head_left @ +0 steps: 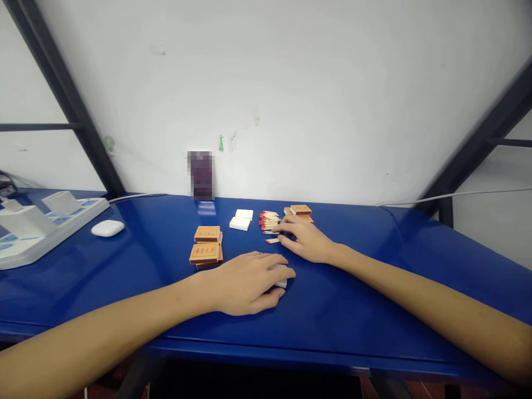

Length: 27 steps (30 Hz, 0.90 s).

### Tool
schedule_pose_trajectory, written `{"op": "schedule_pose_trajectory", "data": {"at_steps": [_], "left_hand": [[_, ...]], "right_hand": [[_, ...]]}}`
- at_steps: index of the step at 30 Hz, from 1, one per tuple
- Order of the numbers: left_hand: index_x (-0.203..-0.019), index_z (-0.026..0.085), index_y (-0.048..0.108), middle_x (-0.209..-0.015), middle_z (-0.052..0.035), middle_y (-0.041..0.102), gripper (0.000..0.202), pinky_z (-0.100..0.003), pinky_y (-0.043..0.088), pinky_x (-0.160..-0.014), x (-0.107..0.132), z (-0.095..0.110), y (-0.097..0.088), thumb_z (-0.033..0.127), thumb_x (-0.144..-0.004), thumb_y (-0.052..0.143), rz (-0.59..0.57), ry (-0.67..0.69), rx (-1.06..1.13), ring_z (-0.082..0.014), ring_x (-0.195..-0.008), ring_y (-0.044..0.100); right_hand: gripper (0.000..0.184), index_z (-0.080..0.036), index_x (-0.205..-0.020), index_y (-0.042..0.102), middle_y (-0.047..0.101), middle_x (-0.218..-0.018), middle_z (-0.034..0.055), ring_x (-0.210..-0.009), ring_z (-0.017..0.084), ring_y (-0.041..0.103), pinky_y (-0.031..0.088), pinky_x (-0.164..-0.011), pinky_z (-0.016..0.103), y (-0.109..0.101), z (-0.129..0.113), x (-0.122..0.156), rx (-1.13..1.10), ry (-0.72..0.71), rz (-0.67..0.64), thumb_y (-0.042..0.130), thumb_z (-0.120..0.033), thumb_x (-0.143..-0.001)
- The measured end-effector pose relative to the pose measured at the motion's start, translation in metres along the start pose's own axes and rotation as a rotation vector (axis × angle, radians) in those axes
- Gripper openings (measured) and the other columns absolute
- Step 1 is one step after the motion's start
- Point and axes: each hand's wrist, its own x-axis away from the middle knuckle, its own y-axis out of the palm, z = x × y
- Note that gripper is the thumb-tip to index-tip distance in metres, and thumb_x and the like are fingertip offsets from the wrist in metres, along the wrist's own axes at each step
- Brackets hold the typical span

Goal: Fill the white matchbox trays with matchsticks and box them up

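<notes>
My left hand [249, 282] lies on the blue table [353, 299], fingers curled over a small white matchbox tray [281, 282] that is mostly hidden under them. My right hand [305, 238] reaches further back, its fingers pinching at red-tipped matches [272, 240] lying by the loose match pile [268, 220]. Two stacks of orange matchboxes [206, 245] sit left of my left hand. Two white inner trays [241, 219] rest beside the pile. More orange matchbox sleeves [300, 210] lie just behind my right hand.
A white earbud case [107, 228] and a white and blue device [37, 224] sit at the far left. A dark blurred object [201, 175] stands against the white wall. Dark metal frame bars slant up on both sides. A cable runs along the back edge.
</notes>
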Motion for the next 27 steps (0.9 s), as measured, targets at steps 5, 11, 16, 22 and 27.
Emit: {"op": "schedule_pose_trajectory", "data": {"at_steps": [5, 11, 16, 22, 27], "left_hand": [[-0.127, 0.017, 0.051, -0.123, -0.0111, 0.058, 0.032, -0.038, 0.046, -0.097, 0.0001, -0.0005, 0.0002, 0.023, -0.096, 0.044, 0.011, 0.009, -0.006, -0.0236, -0.108, 0.059], [-0.125, 0.017, 0.052, -0.123, -0.0113, 0.058, 0.031, -0.038, 0.046, -0.096, 0.0000, 0.0001, 0.0003, 0.022, -0.096, 0.044, 0.008, 0.009, -0.008, -0.0235, -0.108, 0.059], [-0.126, 0.016, 0.052, -0.122, -0.0113, 0.058, 0.031, -0.038, 0.045, -0.097, -0.0001, 0.0002, -0.0002, 0.022, -0.096, 0.045, 0.014, 0.016, 0.000, -0.0234, -0.110, 0.058], [-0.124, 0.016, 0.053, -0.117, -0.0101, 0.059, 0.030, -0.037, 0.046, -0.095, -0.0005, -0.0001, 0.0001, 0.022, -0.096, 0.045, 0.003, 0.005, -0.004, -0.0230, -0.106, 0.059], [-0.123, 0.018, 0.054, -0.116, -0.0098, 0.061, 0.029, -0.038, 0.045, -0.096, -0.0002, -0.0008, 0.0017, 0.022, -0.096, 0.045, 0.030, 0.017, 0.003, -0.0230, -0.107, 0.059]], "right_hand": [[0.024, -0.021, -0.106, 0.070, 0.060, -0.096, 0.0082, -0.088, 0.022, 0.056, 0.047, -0.076, 0.036, 0.0004, 0.0003, 0.0003, -0.016, -0.008, 0.008, 0.050, -0.022, -0.092], [0.023, -0.021, -0.103, 0.070, 0.061, -0.094, 0.0079, -0.086, 0.021, 0.056, 0.046, -0.074, 0.035, -0.0007, -0.0005, 0.0000, -0.014, -0.009, -0.002, 0.050, -0.022, -0.092], [0.028, -0.021, -0.115, 0.067, 0.060, -0.097, 0.0078, -0.088, 0.022, 0.057, 0.048, -0.077, 0.037, -0.0007, -0.0009, 0.0007, -0.009, -0.016, 0.023, 0.051, -0.021, -0.091], [0.029, -0.021, -0.112, 0.069, 0.065, -0.105, 0.0096, -0.096, 0.024, 0.059, 0.050, -0.084, 0.041, 0.0002, -0.0004, 0.0023, -0.034, -0.161, 0.073, 0.049, -0.019, -0.092], [0.032, -0.022, -0.120, 0.067, 0.064, -0.123, 0.0097, -0.112, 0.026, 0.059, 0.047, -0.096, 0.047, 0.0007, 0.0018, 0.0016, -0.039, -0.197, -0.007, 0.050, -0.020, -0.093]]}}
